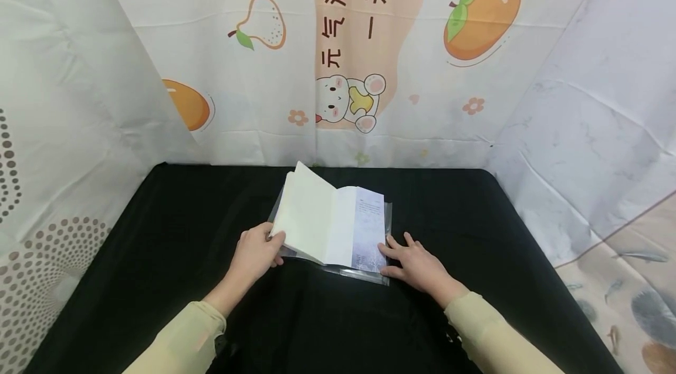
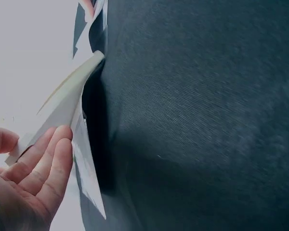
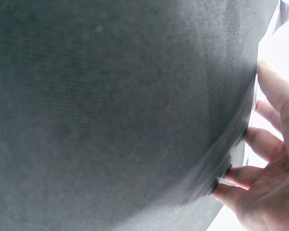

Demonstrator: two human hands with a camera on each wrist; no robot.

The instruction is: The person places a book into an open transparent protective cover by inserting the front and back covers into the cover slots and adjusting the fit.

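Observation:
An open book point(image 1: 308, 215) with blank cream pages lies on the black cloth, a bluish printed flap point(image 1: 368, 230) on its right side and a clear plastic cover point(image 1: 364, 275) showing past its edges. The left hand point(image 1: 257, 250) pinches the left block of pages at its lower left corner, thumb on top; in the left wrist view that hand point(image 2: 36, 178) has its fingers beneath the raised pages point(image 2: 62, 103). With spread fingers, the right hand point(image 1: 417, 265) rests at the flap's right edge; the right wrist view shows this hand point(image 3: 269, 168) touching cloth and cover edge.
A black cloth point(image 1: 174, 233) covers the table. Behind it hangs a white curtain point(image 1: 211, 68) with fruit, bear and lettering prints. More patterned fabric hangs at the left point(image 1: 68, 98) and right point(image 1: 581, 127) sides.

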